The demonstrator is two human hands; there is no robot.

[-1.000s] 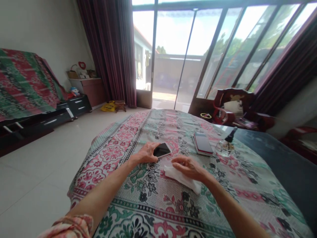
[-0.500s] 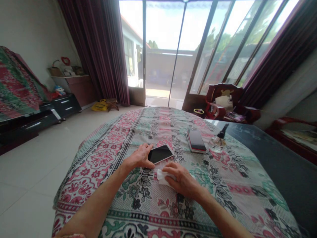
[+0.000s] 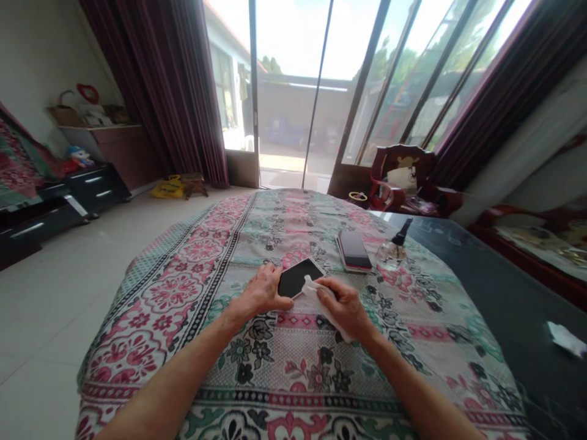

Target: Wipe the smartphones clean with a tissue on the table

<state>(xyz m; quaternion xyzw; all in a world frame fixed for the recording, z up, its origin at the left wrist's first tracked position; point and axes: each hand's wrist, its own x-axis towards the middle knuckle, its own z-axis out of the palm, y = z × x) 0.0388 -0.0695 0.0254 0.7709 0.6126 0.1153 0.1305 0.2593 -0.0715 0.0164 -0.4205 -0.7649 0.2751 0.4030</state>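
A smartphone (image 3: 292, 281) with a white rim and a dark screen lies tilted on the patterned tablecloth (image 3: 302, 360). My left hand (image 3: 262, 289) grips its left end, thumb at the near edge and fingers at the far edge. Pinched in my right hand (image 3: 346, 305) is a white tissue (image 3: 331, 318), whose tip overlaps the phone's near right part. Whether the tip touches the glass I cannot tell. Farther right, a stack of phones or flat devices (image 3: 355, 249) rests on the cloth beside a clear bottle (image 3: 391, 256) with a black spray top.
A dark tabletop (image 3: 509, 299) extends on the right, with a white crumpled piece (image 3: 567, 339) on it. Beyond the table stand a red wooden chair (image 3: 378, 186) and glass doors (image 3: 293, 122). Black drawers (image 3: 98, 186) and a yellow bag (image 3: 167, 187) are at the left.
My right hand has moved forward with the tissue, from the cloth in front of the phone to over its near edge. The view has turned slightly right.
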